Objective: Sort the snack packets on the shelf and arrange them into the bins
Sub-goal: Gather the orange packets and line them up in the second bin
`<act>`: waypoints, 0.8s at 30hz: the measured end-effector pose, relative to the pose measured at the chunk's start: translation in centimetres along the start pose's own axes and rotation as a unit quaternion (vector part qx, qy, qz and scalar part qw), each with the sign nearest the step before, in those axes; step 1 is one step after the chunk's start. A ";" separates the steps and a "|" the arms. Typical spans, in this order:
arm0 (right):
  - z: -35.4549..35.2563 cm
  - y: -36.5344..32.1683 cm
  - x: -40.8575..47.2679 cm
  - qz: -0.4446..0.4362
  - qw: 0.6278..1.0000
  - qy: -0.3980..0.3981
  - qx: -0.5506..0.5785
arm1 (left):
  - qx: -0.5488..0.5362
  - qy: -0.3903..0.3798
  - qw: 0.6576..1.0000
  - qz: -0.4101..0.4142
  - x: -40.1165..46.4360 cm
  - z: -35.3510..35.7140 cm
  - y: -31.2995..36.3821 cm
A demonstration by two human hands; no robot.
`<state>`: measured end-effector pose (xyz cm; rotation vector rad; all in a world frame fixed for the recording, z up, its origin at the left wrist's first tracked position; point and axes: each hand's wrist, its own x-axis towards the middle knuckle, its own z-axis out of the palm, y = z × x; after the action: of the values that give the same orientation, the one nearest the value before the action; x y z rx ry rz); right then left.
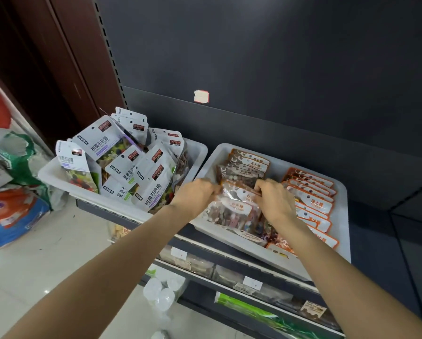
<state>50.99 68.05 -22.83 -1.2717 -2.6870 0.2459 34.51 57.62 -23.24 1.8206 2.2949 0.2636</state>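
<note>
Both hands [197, 192] [273, 199] grip packet [234, 206] | header end faces shelf back

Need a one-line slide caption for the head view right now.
Both hands, left hand and right hand, grip a stone candy packet over the right bin.

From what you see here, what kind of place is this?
Most likely a small shop: a dark retail shelf holding white bins of snack packets, with price labels on the lower shelf edges.
</note>
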 end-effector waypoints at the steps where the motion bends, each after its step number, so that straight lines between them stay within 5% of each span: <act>1: 0.1 0.1 0.0 -0.001 1.000 -0.020 0.010 | -0.022 0.025 0.999 -0.009 0.5 0.0 0.2; 7: -0.1 0.6 -1.3 -0.048 0.969 -0.034 0.241 | -0.190 -0.021 0.981 -0.030 0.9 2.3 1.5; 13: 0.2 0.6 -1.1 -0.069 0.987 -0.113 0.093 | -0.325 0.010 0.943 -0.070 0.3 1.5 0.7; 18: 1.1 -0.7 0.0 -0.155 0.981 -0.119 0.005 | -0.183 -0.008 0.982 -0.051 -0.1 1.0 -0.6; 24: 2.5 -1.8 0.7 -0.125 0.989 -0.080 -0.027 | 0.038 0.032 0.999 0.020 -0.7 0.9 -1.3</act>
<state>48.70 67.29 -24.83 -0.9496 -2.9722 0.2548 33.73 56.68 -24.42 1.9243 2.3429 0.2468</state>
